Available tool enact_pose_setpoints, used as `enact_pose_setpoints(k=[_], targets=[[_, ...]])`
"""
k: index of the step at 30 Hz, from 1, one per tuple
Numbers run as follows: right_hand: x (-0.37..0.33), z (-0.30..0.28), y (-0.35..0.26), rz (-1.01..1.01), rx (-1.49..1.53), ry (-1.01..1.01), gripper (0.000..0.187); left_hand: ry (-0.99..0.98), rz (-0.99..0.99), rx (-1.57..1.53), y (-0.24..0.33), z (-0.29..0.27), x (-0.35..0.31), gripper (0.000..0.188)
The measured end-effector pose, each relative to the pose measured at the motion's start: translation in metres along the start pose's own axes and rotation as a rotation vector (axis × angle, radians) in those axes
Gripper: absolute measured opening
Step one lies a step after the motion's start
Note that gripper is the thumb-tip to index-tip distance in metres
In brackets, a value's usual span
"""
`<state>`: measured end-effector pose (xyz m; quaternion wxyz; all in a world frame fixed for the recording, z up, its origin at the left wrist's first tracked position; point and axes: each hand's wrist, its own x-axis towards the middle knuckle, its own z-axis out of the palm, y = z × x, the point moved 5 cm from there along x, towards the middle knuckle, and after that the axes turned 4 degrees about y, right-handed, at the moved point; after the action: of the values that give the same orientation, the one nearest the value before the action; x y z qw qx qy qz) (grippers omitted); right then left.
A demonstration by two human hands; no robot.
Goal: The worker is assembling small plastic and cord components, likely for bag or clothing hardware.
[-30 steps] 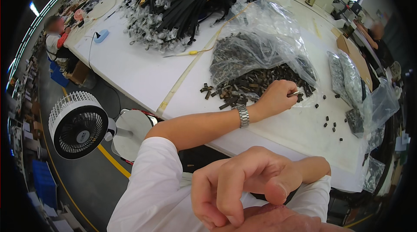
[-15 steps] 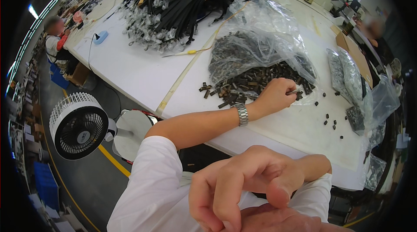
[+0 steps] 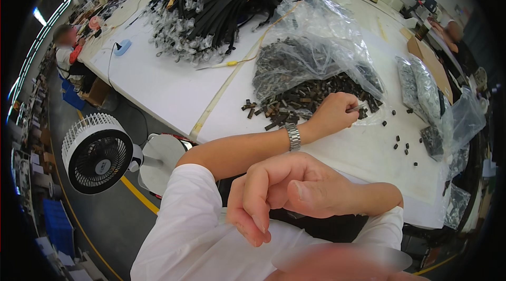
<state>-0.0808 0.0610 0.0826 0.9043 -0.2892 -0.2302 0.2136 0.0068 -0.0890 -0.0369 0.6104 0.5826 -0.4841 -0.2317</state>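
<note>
Dark small parts (image 3: 311, 96) lay heaped by the table's (image 3: 168, 86) near edge; left hand (image 3: 334, 115) pinched one piece, right hand (image 3: 287, 191) loosely curled, holding nothing.

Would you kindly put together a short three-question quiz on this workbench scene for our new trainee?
1. True or false: the left hand rests at the pile of small dark parts.
2. What is on the left wrist? A) metal watch B) cloth band C) nothing
3. Fill in: the right hand is raised close to the camera, fingers ____.

Key: 1 true; 2 A; 3 curled.
</note>
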Motion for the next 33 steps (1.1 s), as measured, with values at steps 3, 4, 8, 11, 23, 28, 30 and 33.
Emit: enact_pose_setpoints(k=[3, 4, 8, 11, 23, 28, 30, 33], targets=[[-0.011, -0.009, -0.011, 0.056, -0.112, 0.110, 0.033, -0.006, 0.011, -0.011, -0.001, 0.003, 0.003, 0.013], [-0.021, -0.016, -0.017, 0.062, -0.198, 0.206, 0.029, -0.005, 0.010, -0.039, -0.001, 0.005, 0.004, 0.013], [-0.074, -0.059, -0.036, -0.069, -0.439, 0.471, 0.025, 0.000, 0.004, -0.075, -0.009, 0.001, 0.002, 0.012], [-0.119, -0.089, -0.064, -0.299, -0.558, 0.591, 0.034, 0.048, 0.072, 0.035, -0.007, -0.004, 0.002, 0.012], [-0.238, -0.191, -0.113, -0.510, -0.686, 1.288, 0.019, -0.016, -0.090, -0.091, -0.014, -0.002, 0.003, 0.011], [-0.226, -0.189, -0.101, -0.401, -0.937, 1.301, 0.020, -0.048, -0.059, -0.004, -0.002, 0.001, 0.000, 0.011], [-0.221, -0.187, -0.096, -0.390, -0.991, 1.294, 0.020, -0.045, -0.046, 0.020, -0.004, 0.002, 0.000, 0.012], [-0.219, -0.188, -0.092, -0.383, -1.040, 1.290, 0.019, -0.032, 0.055, 0.109, -0.003, 0.003, 0.000, 0.012]])
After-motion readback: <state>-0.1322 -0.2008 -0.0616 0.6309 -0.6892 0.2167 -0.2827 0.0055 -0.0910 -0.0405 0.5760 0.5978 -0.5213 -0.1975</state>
